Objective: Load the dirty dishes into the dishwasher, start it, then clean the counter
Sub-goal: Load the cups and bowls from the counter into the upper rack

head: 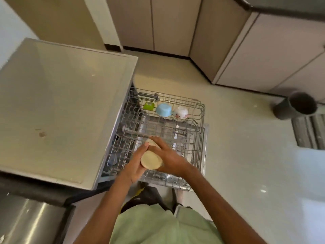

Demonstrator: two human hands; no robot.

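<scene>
Over dishwasher rack (pixel 197 155), cup (pixel 151 159) gripped between hands (pixel 136 162) (pixel 168 155)

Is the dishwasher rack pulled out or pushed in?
Pulled out: the rack sticks out past the counter, its wire grid in plain view.

A pale glossy floor (pixel 237 138) spreads right. Beige cabinets (pixel 175 23) line the far side. A dark bin (pixel 297 105) stands far right.
</scene>
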